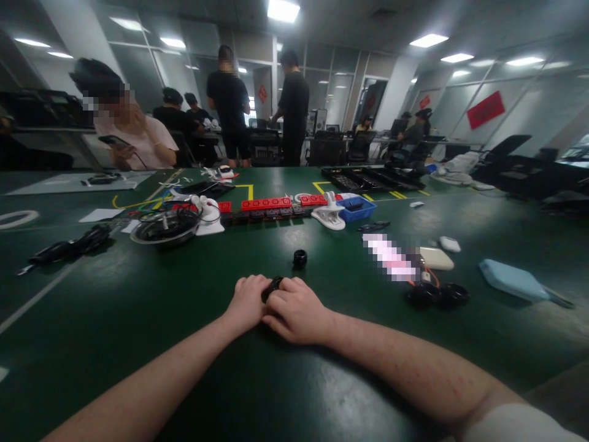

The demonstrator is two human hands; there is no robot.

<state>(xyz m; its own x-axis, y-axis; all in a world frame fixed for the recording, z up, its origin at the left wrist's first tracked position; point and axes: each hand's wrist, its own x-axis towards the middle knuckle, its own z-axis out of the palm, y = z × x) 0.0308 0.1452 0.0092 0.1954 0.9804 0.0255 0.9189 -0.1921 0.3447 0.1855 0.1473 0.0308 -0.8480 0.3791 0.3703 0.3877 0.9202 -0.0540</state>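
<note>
My left hand and my right hand meet on the green table, fingers closed around a small black ring-shaped piece. Most of that piece is hidden by the fingers; only its dark, curved upper part shows between them. Just beyond the hands stands a similar small black round piece, apart from both hands. Its exact kind is not clear from here.
Farther back lie a row of red blocks, a blue bin, a white clip and a round dark tray. On the right are a light-blue case and black round pieces. A person with a phone sits across.
</note>
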